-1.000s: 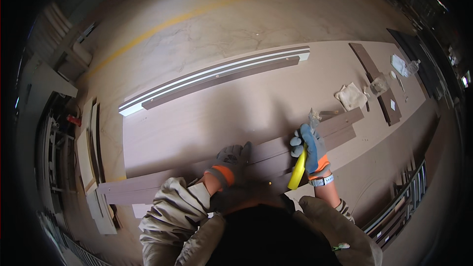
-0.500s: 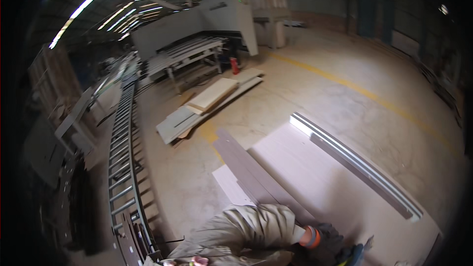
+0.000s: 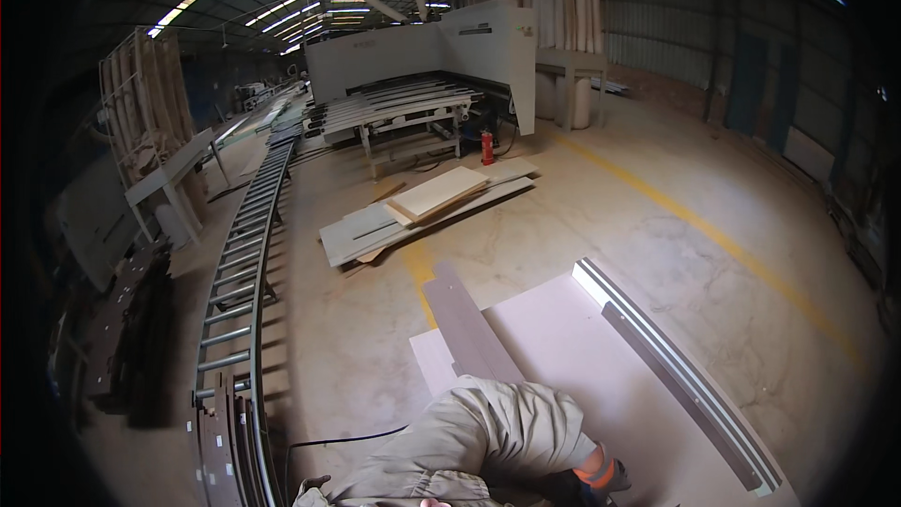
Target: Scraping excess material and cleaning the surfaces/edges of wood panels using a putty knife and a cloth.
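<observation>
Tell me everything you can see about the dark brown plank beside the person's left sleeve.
The plank is a long, flat, dark brown strip, wood-like with a matte face. It lies flat on the pale board on the floor, running away from the person. Its far end is cut square near the concrete; its near end disappears under the khaki sleeve. The gloved left hand shows at the picture's lower edge, close to it.

Left sleeve [image 3: 488, 441] lies across near end of brown plank [image 3: 465, 324], blocking it. Large pale board [image 3: 582, 357] bare in middle, open to reach. Long strips [image 3: 676, 376] fence board's right edge. Roller conveyor [image 3: 239, 272] bounds floor on left; stacked panels [image 3: 422, 207] ahead.
</observation>
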`<state>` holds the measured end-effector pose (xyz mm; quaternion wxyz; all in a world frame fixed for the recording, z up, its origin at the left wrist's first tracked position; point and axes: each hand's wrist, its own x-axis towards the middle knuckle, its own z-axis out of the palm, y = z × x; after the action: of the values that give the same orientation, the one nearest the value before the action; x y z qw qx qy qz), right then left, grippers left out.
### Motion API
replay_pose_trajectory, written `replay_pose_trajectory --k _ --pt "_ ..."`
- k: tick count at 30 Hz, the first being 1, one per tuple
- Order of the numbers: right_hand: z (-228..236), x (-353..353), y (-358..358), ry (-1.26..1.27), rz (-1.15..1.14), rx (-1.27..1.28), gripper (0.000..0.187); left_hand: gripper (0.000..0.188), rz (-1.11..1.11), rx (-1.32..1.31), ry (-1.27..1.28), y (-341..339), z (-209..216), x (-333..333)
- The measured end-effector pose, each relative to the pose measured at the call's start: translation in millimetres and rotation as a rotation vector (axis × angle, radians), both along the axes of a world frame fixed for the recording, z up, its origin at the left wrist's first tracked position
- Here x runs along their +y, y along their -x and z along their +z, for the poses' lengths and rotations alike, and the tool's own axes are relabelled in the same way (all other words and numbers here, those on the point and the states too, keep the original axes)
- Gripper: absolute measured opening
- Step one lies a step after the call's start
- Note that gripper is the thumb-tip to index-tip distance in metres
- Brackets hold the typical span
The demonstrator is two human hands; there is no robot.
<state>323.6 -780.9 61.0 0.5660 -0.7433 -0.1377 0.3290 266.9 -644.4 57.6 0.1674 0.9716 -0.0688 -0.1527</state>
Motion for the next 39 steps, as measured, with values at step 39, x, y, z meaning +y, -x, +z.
replay_pose_trajectory --k 39 --pt "-8 -77 -1 -0.168 -0.402 0.373 0.016 0.091 0.391 -0.316 -0.406 -165 -64 127"
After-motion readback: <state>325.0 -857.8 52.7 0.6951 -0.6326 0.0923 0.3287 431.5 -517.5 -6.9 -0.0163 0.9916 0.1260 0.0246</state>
